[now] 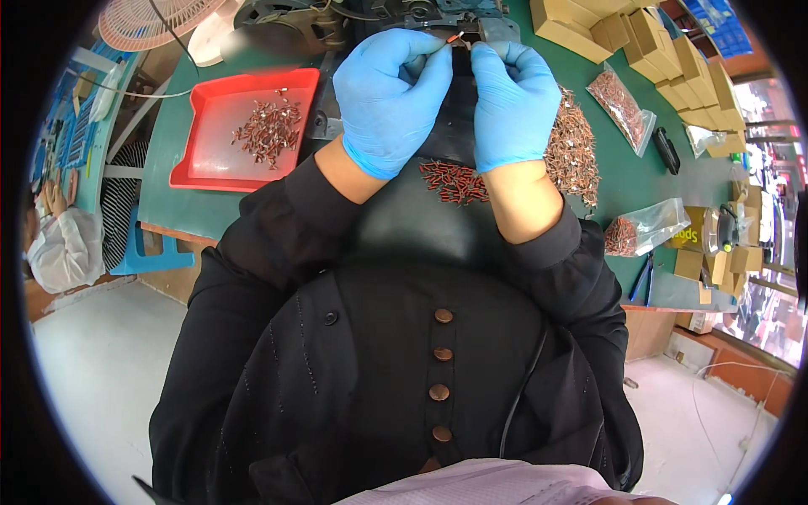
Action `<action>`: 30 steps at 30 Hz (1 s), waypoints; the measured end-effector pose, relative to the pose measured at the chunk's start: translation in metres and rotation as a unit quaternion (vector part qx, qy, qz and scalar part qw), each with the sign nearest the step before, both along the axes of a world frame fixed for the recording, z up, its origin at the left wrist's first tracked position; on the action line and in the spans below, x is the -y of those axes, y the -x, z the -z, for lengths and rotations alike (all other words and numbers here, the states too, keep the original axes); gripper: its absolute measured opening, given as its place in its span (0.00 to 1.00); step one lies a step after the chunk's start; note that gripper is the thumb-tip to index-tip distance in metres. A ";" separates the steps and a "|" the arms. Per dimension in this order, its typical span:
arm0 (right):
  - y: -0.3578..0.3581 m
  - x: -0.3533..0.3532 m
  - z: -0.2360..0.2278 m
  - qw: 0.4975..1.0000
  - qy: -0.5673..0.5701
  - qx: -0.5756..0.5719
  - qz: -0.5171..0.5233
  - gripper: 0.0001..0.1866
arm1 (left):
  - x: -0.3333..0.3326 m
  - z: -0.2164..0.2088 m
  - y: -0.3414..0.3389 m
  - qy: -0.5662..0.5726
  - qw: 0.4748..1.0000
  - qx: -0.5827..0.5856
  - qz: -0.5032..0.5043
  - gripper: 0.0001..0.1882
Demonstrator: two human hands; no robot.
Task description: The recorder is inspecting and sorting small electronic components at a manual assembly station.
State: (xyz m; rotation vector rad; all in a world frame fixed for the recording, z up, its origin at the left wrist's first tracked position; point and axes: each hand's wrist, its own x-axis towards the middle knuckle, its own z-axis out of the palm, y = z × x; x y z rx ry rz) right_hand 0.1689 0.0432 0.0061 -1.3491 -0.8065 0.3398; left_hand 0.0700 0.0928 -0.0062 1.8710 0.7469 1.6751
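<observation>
My left hand (392, 103), in a blue glove, pinches a small red part with a silvery end (455, 38) between thumb and forefinger. Close beside it, my right hand (515, 108), gloved alike, has its thumb and fingertips pressed together; whatever they hold is too small to make out. Both hands are raised in front of a dark metal machine (425, 12) at the bench's far side. Below them lies a small heap of red pieces (454, 183). A larger heap of coppery, silvery pieces (574, 156) spreads past my right wrist, partly hidden by it.
On the left stands a red tray (180, 174) with similar small parts (271, 130). Clear bags of parts (619, 105), a black tool (667, 151), blue-handled pliers (643, 278) and cardboard boxes (581, 29) lie rightward. A co-worker's sleeve (67, 252) shows far left.
</observation>
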 end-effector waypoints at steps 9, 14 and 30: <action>-0.003 0.040 -0.015 0.960 -0.069 -0.200 -0.185 0.06 | 0.023 -0.007 0.015 0.042 0.992 0.052 0.112 0.06; -0.001 0.060 -0.020 0.955 -0.018 -0.172 -0.242 0.08 | 0.042 -0.014 0.028 0.099 0.969 0.058 0.218 0.07; 0.008 0.094 -0.030 0.961 -0.036 -0.159 -0.222 0.06 | 0.078 -0.027 0.044 0.223 0.931 0.087 0.276 0.05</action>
